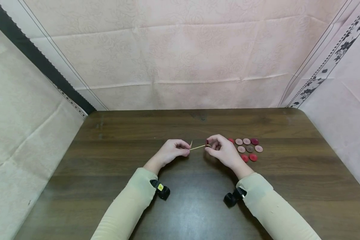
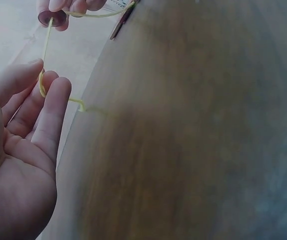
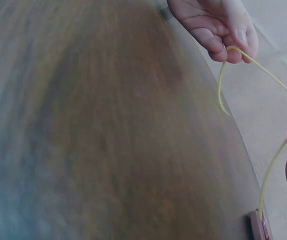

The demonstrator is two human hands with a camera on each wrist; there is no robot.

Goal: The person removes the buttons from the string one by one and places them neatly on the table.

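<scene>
My left hand (image 1: 175,149) pinches a thin yellow string (image 2: 46,45) between thumb and fingertips, and a short loose end sticks out past the fingers. Opposite it, my right hand (image 1: 222,150) pinches a dark red button (image 2: 52,18) by its edge. The string passes through the button and is drawn fairly straight between the two hands. Beyond the button, the string curves down from my right fingers to a pinkish button (image 3: 256,225) at the frame's bottom. Both hands are raised above the table.
On the brown wooden table (image 1: 108,186), several buttons lie grouped beside my right hand, among them a pale pink button (image 1: 259,148), a red button (image 1: 253,157) and a grey-brown button (image 1: 249,149). Light patterned cloth (image 1: 180,60) hangs behind and at both sides.
</scene>
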